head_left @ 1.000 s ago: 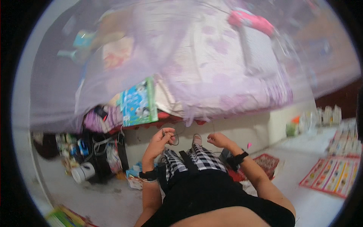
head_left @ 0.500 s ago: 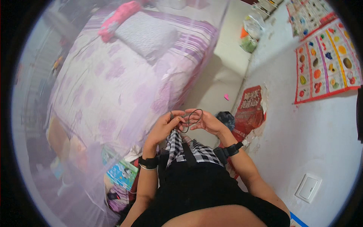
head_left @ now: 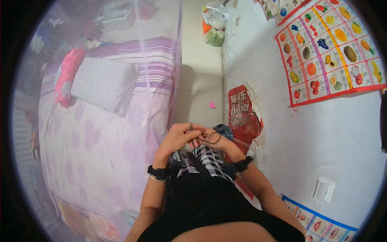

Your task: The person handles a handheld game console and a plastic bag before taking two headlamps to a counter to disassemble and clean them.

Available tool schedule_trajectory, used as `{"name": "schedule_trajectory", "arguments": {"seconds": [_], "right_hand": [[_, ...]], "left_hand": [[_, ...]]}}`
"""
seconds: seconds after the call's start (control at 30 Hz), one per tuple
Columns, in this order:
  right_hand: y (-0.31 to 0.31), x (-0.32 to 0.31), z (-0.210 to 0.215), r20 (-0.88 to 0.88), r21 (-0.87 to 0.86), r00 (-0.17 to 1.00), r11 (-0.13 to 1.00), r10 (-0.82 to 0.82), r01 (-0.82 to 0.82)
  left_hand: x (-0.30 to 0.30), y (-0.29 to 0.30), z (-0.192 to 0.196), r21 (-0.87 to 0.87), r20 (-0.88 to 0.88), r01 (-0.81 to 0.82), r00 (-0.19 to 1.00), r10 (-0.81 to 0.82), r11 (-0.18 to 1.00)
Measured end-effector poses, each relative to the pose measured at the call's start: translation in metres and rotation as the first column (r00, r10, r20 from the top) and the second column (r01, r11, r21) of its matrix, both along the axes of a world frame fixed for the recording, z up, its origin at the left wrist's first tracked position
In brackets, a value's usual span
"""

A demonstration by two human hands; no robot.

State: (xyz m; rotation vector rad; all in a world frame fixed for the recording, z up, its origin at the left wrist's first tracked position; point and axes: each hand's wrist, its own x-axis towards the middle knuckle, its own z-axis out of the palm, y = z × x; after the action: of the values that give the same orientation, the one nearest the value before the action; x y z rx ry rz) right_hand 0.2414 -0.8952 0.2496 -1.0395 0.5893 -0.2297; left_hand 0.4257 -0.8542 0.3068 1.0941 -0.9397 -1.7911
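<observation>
My left hand [head_left: 179, 137] and my right hand [head_left: 219, 143] meet in front of my body at waist height. Between them runs a thin dark cord [head_left: 216, 141], bent into a loop that lies over the right palm. The left thumb and forefinger pinch the cord near the right fingertips. Curled toward the left hand, the right fingers close on the cord too, though partly hidden behind it. A ring sits on a left finger. Just below the hands is black-and-white checked cloth [head_left: 207, 159] on my lower body.
A bed [head_left: 92, 161] behind a sheer net lies to the left, with a white pillow [head_left: 105, 82] and a pink bolster [head_left: 69, 76]. The wall at right bears a fruit chart [head_left: 330, 52] and a switch [head_left: 323, 190]. Plastic bags [head_left: 214, 24] stand on the floor ahead.
My view has swung to the right and forward along the wall. The right hand has come closer to the left, its spread fingers drawing in, and the cord loop has dropped flatter across it.
</observation>
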Motion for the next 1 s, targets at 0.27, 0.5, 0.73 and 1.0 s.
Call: {"name": "schedule_trajectory", "arguments": {"seconds": [0.27, 0.5, 0.73, 1.0], "right_hand": [[-0.086, -0.04, -0.022, -0.082, -0.119, 0.982, 0.98, -0.167, 0.157], [-0.213, -0.081, 0.0, -0.287, -0.142, 0.907, 0.95, -0.309, 0.279], [-0.326, -0.113, 0.002, -0.393, 0.014, 0.771, 0.835, -0.501, 0.55], [-0.471, -0.107, -0.029, -0.264, 0.193, 0.637, 0.607, -0.724, 0.771]], "left_hand": [[-0.028, -0.131, 0.002, -0.004, 0.104, 0.195, 0.976, -0.193, 0.981], [-0.051, -0.263, 0.016, -0.028, 0.17, 0.007, 0.985, -0.002, 1.0], [-0.024, -0.388, 0.042, -0.254, 0.184, -0.431, 0.857, 0.481, 0.866], [0.008, -0.529, 0.026, -0.276, 0.147, -0.567, 0.773, 0.617, 0.776]]}}
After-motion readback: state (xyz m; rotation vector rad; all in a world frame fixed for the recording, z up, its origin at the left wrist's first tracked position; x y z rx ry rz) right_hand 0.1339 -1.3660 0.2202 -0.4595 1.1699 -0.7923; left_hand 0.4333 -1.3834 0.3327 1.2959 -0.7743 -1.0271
